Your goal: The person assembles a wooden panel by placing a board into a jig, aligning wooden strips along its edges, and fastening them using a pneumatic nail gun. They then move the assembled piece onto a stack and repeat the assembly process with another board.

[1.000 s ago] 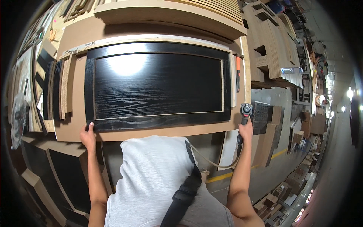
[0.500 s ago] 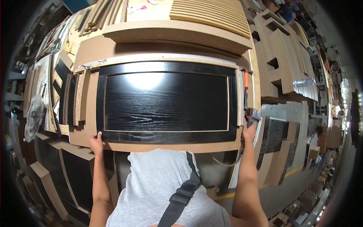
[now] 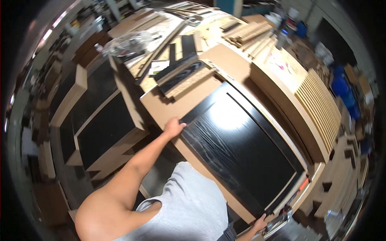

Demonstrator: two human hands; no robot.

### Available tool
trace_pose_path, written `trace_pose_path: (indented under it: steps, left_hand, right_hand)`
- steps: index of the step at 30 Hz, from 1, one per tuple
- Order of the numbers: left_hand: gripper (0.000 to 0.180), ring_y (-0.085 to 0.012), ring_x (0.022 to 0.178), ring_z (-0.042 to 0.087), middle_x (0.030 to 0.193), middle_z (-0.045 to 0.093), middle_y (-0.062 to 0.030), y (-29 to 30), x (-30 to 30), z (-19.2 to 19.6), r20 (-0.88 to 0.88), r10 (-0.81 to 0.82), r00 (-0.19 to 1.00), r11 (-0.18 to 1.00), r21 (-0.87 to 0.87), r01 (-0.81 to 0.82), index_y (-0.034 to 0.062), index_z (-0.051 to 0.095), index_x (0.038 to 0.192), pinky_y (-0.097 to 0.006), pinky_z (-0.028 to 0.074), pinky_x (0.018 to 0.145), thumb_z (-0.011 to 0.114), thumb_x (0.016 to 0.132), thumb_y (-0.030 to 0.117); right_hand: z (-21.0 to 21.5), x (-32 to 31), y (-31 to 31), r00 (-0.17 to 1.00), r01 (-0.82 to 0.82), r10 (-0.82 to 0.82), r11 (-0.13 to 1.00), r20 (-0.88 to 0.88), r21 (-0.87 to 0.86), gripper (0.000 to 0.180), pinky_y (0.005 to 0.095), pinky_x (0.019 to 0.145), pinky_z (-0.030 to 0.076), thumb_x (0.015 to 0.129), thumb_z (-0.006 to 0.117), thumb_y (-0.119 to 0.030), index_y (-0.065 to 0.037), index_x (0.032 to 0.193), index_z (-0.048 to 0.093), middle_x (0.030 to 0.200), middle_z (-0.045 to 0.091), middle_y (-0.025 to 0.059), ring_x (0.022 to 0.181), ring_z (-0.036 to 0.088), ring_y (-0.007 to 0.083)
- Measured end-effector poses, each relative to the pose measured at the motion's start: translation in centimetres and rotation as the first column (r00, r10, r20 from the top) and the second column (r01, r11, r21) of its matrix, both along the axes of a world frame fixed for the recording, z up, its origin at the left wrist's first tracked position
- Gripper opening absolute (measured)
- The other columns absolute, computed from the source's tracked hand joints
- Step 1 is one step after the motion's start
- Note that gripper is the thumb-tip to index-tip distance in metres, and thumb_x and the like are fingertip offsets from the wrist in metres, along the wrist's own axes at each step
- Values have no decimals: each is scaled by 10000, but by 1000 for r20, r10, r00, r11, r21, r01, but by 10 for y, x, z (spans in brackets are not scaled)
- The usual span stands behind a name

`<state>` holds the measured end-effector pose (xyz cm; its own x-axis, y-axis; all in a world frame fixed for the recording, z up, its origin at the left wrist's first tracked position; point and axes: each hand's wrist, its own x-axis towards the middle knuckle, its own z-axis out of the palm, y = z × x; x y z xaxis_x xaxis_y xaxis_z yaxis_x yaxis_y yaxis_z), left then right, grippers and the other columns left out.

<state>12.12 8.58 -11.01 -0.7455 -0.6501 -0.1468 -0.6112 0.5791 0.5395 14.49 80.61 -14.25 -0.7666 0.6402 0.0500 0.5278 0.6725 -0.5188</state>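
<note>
A black wood-grain cabinet door point(image 3: 241, 148) with a raised frame lies face up on brown board in front of me, a bright glare on its upper part. My left hand point(image 3: 173, 127) is curled at the door's near left corner, the thumb against its edge. Down at the right end, my right hand point(image 3: 259, 223) is closed at the handle of a grey-and-black power tool point(image 3: 279, 217), beside the door's near right corner. Blur partly hides those fingers. An orange-handled tool point(image 3: 304, 184) lies along the door's right end.
Black and raw board strips point(image 3: 189, 78) are stacked past the door's left end. A long thick board point(image 3: 289, 100) runs behind it, with a ribbed yellowish panel point(image 3: 319, 106) beyond. Black-faced panels point(image 3: 106, 130) stand on the left. Clear plastic wrap point(image 3: 130, 43) lies at the far left.
My view has swung left, so the door and bench appear rotated and shifted right. My left hand stays at the same door corner; my right hand remains by the power tool, lower in view.
</note>
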Motion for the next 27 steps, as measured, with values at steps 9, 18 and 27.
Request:
trace_pose_path:
  steps: [9,18,27]
  left_hand:
    - [681,-402,1232,507,1251,570,-220,35,-17,11,36,115,993,990,-86,-112,-18,549,1283,-503,418,1048,794,792,385]
    - [582,-447,1138,567,1173,618,-255,-1,-4,-1,-76,20,997,989,-143,-31,-10,582,1211,-520,453,984,807,783,315]
    - [573,-422,1117,615,1192,649,-283,-66,-10,-25,-52,-247,968,968,-62,244,-96,572,1239,-463,457,1006,774,842,265]
  right_hand:
    - [16,-32,-13,970,-100,27,951,244,292,669,538,729,504,847,743,-524,143,869,692,822,692,301,741,637,482]
    - [37,33,-50,952,78,-91,995,293,54,538,494,908,507,807,783,-447,55,995,728,1022,719,267,994,677,441]
    - [41,156,-117,914,406,-365,847,180,-343,406,375,753,543,774,862,-327,-2,958,703,799,693,94,773,647,210]
